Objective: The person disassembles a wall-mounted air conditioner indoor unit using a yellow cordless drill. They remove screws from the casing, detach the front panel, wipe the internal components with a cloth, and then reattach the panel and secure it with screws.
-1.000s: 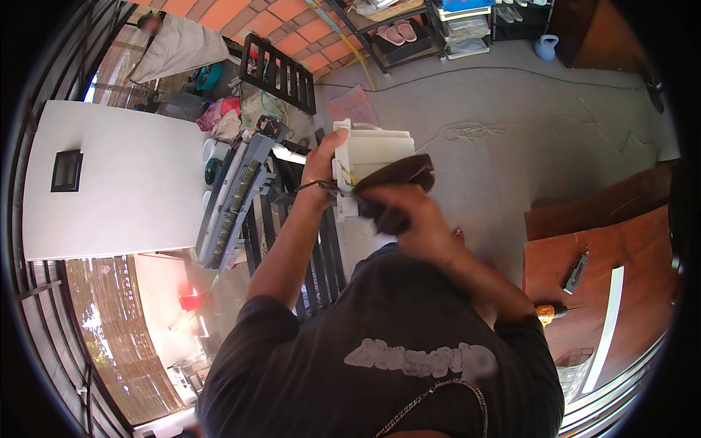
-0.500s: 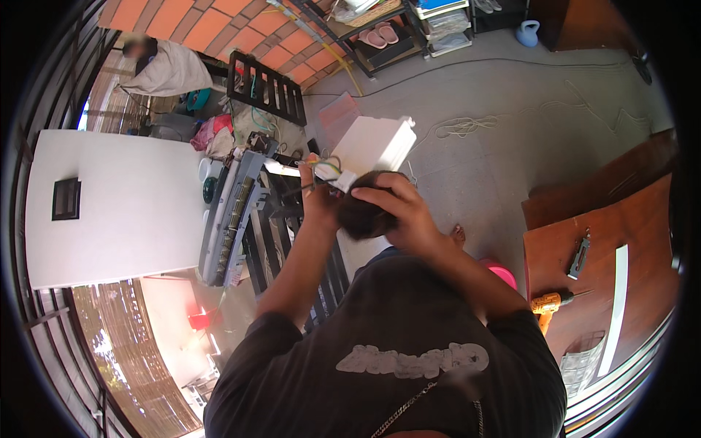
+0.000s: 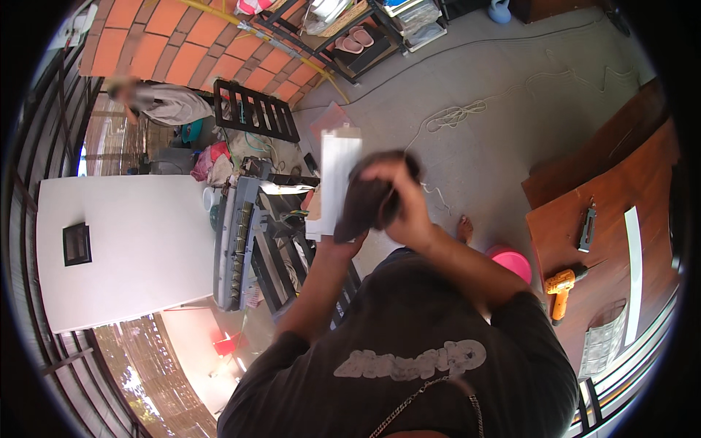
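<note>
My left hand is at the lower end of a white plastic housing with wires at its left side, holding it from below, its fingers mostly hidden. My right hand grips a dark brown cloth against the housing's right face, with motion blur on both. Just left of the housing, a long grey appliance unit with an exposed roller lies over a black slatted frame.
A white panel stands left. At right, an orange drill lies on brown boards, near a pink basin. Loose cord lies on the floor. A shelf rack and a partly visible person are farther back.
The housing has turned from tilted to upright in the view. The cloth has moved with my right hand up along it. My left hand has shifted to its bottom, and the view has shifted.
</note>
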### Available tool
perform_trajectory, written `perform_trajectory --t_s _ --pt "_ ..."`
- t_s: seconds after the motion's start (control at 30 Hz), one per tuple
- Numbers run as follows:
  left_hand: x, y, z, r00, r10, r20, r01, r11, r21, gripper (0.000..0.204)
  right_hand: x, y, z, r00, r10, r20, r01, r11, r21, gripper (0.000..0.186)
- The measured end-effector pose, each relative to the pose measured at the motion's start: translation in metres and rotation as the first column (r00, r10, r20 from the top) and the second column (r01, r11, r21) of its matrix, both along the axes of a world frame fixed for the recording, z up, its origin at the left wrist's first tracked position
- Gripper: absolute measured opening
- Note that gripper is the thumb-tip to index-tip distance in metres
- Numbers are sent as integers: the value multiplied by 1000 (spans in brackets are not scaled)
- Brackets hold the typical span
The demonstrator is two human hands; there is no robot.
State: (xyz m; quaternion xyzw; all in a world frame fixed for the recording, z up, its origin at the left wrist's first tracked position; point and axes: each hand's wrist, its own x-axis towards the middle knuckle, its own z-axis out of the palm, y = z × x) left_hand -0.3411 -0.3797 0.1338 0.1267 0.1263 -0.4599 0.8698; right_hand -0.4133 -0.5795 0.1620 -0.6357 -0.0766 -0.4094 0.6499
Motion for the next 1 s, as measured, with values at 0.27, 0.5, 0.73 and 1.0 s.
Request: perform_trajectory --t_s 0.27,0.5,0.73,1.0 --pt "-22 -1 5 955 173 241 -169 985 -37 49 -13 14 -14 931 349 112 -352 936 11 49" --pt "-6 12 31 966 66 251 -139 949 284 79 -20 -33 7 935 337 109 -354 877 325 46" --pt "-19 4 37 944 -129 305 87 985 148 84 22 -62 -8 822 504 265 -563 649 512 44" --pt "-21 4 5 992 -39 117 45 998 -49 35 1 -12 -16 746 665 34 -611 663 432 49"
